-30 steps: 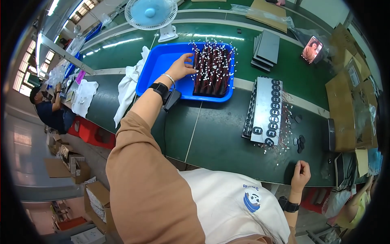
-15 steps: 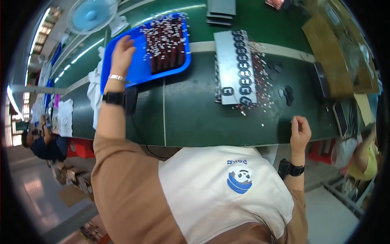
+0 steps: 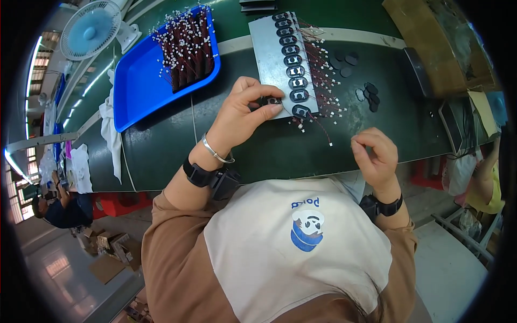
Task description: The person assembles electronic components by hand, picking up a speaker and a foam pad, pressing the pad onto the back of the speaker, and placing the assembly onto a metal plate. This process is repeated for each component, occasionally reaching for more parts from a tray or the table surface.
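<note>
My left hand (image 3: 242,110) reaches over the left edge of a pale flat board (image 3: 266,51). Its thumb and index finger are closed on a small black oval speaker (image 3: 274,100) at the board's near left corner. Along the board's right side runs a row of similar oval speakers (image 3: 294,71), their thin dark red wires (image 3: 320,81) ending in white plugs. Off the near right corner, above the table's front edge, my right hand (image 3: 377,156) has curled fingers, thumb and index tips close together. Whatever it pinches, if anything, is too small to make out.
A blue tray (image 3: 134,97) holds bundled dark red wires with white plugs (image 3: 186,48) at the left. Loose black oval pads (image 3: 371,97) lie right of the board. Further off are a fan (image 3: 91,31), a cardboard box (image 3: 436,48) and a black case (image 3: 419,72).
My left hand has moved from above the blue tray rightward to the board and taken hold of the lone speaker there. The view has shifted; my right hand stays near the table's front edge.
</note>
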`<state>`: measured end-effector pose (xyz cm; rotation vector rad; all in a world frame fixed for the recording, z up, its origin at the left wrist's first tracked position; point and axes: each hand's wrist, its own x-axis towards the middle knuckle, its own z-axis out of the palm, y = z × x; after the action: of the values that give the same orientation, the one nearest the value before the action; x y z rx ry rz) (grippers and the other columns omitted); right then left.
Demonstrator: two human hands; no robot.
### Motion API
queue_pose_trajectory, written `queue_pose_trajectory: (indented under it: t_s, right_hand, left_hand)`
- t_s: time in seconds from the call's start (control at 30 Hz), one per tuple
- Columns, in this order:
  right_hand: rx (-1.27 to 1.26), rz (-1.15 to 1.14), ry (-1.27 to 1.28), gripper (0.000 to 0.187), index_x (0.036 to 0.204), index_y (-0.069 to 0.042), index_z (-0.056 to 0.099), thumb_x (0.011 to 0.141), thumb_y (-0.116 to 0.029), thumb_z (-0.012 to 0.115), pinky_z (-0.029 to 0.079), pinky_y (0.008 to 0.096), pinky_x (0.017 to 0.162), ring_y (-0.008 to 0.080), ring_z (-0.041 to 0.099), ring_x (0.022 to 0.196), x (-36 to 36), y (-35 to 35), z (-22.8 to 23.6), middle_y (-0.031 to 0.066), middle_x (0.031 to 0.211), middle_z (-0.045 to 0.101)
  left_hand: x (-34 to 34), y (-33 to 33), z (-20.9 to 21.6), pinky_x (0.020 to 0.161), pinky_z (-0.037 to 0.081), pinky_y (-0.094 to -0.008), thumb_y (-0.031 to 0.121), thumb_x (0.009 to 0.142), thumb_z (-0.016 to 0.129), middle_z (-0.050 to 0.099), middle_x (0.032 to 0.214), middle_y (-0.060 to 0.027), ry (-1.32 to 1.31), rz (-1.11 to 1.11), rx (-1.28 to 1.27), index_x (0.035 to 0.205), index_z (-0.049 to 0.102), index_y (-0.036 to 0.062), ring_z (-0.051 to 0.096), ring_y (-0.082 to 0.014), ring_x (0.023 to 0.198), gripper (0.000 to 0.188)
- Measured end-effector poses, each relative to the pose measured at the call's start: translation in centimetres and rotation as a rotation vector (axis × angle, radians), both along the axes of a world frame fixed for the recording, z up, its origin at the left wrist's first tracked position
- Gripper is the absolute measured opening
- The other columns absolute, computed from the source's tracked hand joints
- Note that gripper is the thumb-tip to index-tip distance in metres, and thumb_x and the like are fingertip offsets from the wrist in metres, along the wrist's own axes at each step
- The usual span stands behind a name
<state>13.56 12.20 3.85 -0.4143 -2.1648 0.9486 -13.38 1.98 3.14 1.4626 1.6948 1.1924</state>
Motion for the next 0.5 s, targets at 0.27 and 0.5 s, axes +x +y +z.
queue_pose_trajectory:
  t_s: [0.27,0.5]
  right_hand:
    - [-0.121,-0.034,-0.009,0.008,0.084,0.004,0.058,0.076,0.006,0.058,0.043,0.0259,0.059,0.0191,0.055,0.066,1.6,-0.9,-0.5,0.012,0.077,0.059]
    - [-0.113,0.2,0.027,0.017,0.086,0.001,0.059,0.073,-0.002,0.068,0.044,0.0281,0.058,0.0217,0.056,0.065,1.2,-1.8,0.7,0.0119,0.078,0.059]
  left_hand:
    - [0.3,-2.1,0.2,0.059,0.046,-0.0192,0.002,0.081,0.064,0.057,0.088,-0.0031,-0.609,0.121,-0.153,0.103,0.059,0.0015,0.055,-0.0077,0.068,0.022]
    - [3.7,-4.6,3.6,0.067,0.053,-0.0236,-0.005,0.079,0.062,0.06,0.094,-0.0083,-0.763,-0.149,-0.303,0.106,0.055,-0.0034,0.06,-0.0127,0.079,0.027]
